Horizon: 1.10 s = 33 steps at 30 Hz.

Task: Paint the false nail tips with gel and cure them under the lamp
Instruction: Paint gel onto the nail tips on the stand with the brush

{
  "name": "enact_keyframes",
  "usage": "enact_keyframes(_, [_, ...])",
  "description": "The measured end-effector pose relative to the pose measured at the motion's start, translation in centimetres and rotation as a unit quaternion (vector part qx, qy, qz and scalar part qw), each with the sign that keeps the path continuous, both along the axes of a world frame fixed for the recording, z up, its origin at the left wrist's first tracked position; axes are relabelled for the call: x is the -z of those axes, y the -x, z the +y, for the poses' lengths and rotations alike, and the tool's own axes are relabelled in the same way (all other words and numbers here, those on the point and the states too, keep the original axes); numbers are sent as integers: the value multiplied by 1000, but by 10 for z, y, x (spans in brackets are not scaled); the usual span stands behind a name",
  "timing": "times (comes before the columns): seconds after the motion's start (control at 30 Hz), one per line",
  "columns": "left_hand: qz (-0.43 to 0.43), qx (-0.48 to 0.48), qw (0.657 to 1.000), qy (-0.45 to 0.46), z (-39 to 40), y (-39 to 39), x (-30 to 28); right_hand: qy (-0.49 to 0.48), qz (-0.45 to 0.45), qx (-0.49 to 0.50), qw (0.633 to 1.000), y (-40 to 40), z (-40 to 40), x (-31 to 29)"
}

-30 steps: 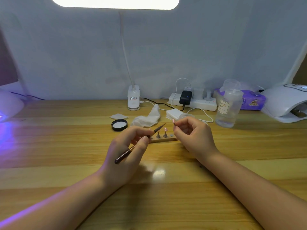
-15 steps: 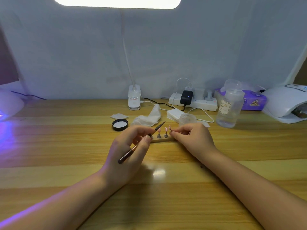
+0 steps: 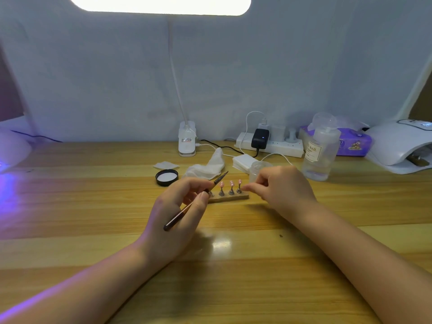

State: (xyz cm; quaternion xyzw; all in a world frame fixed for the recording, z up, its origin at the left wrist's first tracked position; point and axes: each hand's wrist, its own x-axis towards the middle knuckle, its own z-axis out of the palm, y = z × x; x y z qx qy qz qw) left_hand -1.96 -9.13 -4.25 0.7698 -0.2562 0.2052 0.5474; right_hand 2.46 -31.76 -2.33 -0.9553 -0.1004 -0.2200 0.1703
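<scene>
A small wooden base (image 3: 230,198) lies on the table's middle and carries three metal stands with pink nail tips (image 3: 231,183). My left hand (image 3: 177,220) grips a dark gel brush (image 3: 178,216) like a pen, its tip pointing up and right just left of the stands. My right hand (image 3: 286,191) has its fingers curled, and thumb and forefinger pinch at the foot of the rightmost nail tip stand (image 3: 239,186). A white curing lamp (image 3: 397,146) sits at the far right edge.
Behind the base lie a black jar lid (image 3: 166,177), a clear jar (image 3: 257,168), a white cloth (image 3: 211,166) and cotton pads (image 3: 242,160). A clear pump bottle (image 3: 320,155), power strip (image 3: 273,145) and desk-lamp clamp (image 3: 187,141) stand further back. Purple light glows at left.
My right hand came down from above the base and set the nail tip stand it held onto the base's right end. My left hand stayed put with the brush.
</scene>
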Motion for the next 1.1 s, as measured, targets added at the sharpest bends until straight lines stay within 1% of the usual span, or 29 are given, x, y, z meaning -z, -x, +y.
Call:
enact_keyframes(0.07, [1, -2, 1000, 0, 0, 0, 0, -13, -25, -14, 999, 0, -5, -8])
enact_keyframes(0.13, [-1, -2, 1000, -3, 1, 0, 0, -52, -76, -22, 996, 1, -9, -11])
enact_keyframes(0.2, [-6, 0, 1000, -6, 1, 0, 0, -102, -136, -4, 986, 2, -13, -11])
enact_keyframes(0.23, [-8, 1, 1000, -7, 1, 0, 0, -125, -150, 14, 981, 1, -14, -10])
enact_keyframes(0.27, [-9, 3, 1000, -6, 1, 0, -1, -145, -144, 35, 978, 0, -15, -8])
enact_keyframes(0.3, [-8, 4, 1000, -6, 1, -1, -1, -159, -118, 57, 979, -2, -15, -6])
enact_keyframes(0.37, [-6, 3, 1000, -5, 1, -1, 0, -166, -36, 95, 981, -7, -16, 1])
enact_keyframes(0.43, [-7, 1, 1000, -6, 1, -1, 0, -163, 27, 113, 980, -11, -16, 7])
enact_keyframes(0.6, [-7, 1, 1000, -6, 1, 0, 0, -227, 123, 63, 964, -17, -17, 14])
enact_keyframes(0.7, [-7, 3, 1000, -5, 0, 0, 0, -244, 137, 57, 958, -17, -18, 14])
enact_keyframes(1.1, [-14, 8, 1000, -10, 1, 0, -1, -250, 124, 60, 958, -19, -25, 15])
